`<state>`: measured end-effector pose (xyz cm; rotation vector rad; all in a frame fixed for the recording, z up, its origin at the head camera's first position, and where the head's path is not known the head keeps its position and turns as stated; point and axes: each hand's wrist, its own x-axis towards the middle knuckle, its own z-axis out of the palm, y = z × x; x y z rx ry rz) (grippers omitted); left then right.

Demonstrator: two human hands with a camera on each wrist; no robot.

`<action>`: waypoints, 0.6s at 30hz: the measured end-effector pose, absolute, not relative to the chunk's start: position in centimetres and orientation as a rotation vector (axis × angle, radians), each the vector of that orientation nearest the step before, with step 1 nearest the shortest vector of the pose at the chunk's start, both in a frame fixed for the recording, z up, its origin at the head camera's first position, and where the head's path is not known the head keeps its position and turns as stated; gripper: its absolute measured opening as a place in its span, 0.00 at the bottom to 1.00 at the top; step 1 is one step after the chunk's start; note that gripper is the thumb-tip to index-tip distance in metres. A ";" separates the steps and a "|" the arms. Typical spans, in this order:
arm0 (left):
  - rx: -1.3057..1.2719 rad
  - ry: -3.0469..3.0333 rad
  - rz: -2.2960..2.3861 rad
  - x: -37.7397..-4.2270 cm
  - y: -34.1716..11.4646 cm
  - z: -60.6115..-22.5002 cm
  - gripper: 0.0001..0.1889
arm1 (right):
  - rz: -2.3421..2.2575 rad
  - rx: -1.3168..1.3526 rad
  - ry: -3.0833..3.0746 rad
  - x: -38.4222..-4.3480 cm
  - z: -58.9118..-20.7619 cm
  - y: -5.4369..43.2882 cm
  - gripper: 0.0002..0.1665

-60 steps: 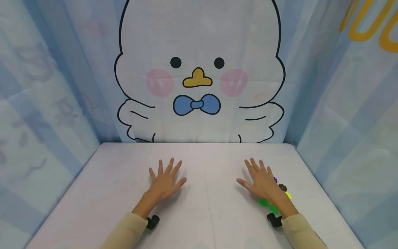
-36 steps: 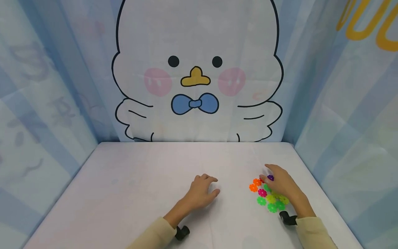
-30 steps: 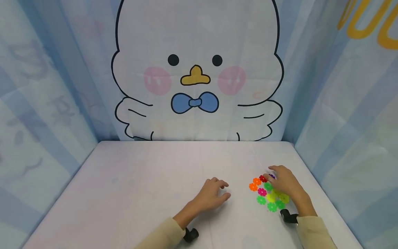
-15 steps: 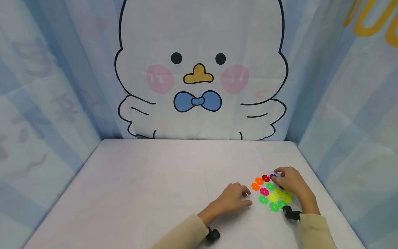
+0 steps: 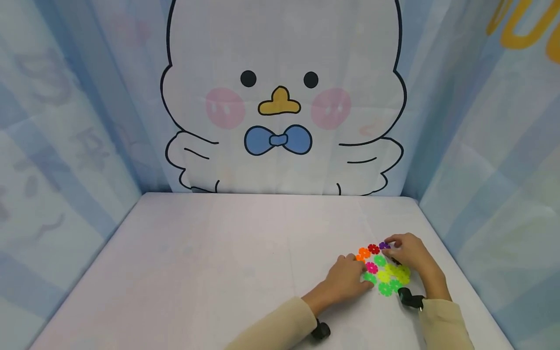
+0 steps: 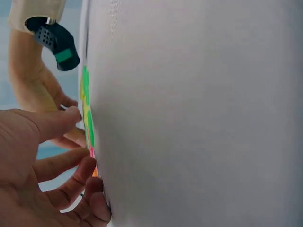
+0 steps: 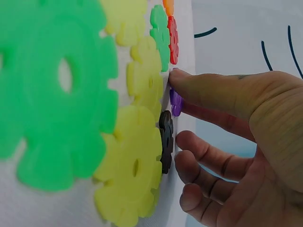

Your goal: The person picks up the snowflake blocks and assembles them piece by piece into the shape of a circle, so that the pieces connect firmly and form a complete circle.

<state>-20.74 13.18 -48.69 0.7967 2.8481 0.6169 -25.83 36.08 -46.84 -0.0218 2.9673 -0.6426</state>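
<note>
The right hand (image 5: 411, 253) pinches a purple piece (image 7: 176, 104) between thumb and index finger, at the far edge of the flower-shaped pieces (image 5: 391, 271) on the tabletop (image 5: 197, 267). The left hand (image 5: 343, 281), fingers loosely bent and holding nothing, is beside the orange pieces (image 5: 364, 253).

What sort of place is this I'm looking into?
Probably a small curtained booth set up for tabletop work: patterned blue-and-white curtains on both sides, a cartoon-bird backdrop behind, and a white table with bright discs on it.
</note>
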 end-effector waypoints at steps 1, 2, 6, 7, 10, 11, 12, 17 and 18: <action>0.796 2.864 0.589 -20.7 13.4 -48.8 0.21 | -0.648 -0.017 2.966 -25.8 -46.8 36.1 0.26; 0.798 2.880 0.563 -20.7 13.7 -48.8 0.21 | -0.650 -0.015 2.966 -25.8 -46.8 36.0 0.26; 0.822 2.936 0.497 -20.7 14.1 -48.9 0.20 | -0.660 -0.005 2.965 -25.8 -46.8 35.8 0.25; 0.824 2.946 0.493 -20.7 14.1 -48.8 0.20 | -0.659 -0.006 2.965 -25.8 -46.8 35.8 0.25; 0.841 2.962 0.504 -20.7 14.1 -48.7 0.17 | -0.660 0.005 2.964 -25.8 -46.7 35.7 0.25; 0.846 2.965 0.511 -20.8 14.0 -48.6 0.16 | -0.660 0.008 2.962 -25.7 -46.7 35.6 0.25; 0.853 2.966 0.522 -20.7 14.0 -48.6 0.15 | -0.660 0.012 2.960 -25.7 -46.6 35.6 0.25; 0.843 2.935 0.580 -20.7 14.1 -48.5 0.12 | -0.668 0.025 2.955 -25.6 -46.7 35.8 0.26; 0.834 2.926 0.589 -20.7 14.1 -48.5 0.11 | -0.667 0.026 2.954 -25.6 -46.7 35.8 0.26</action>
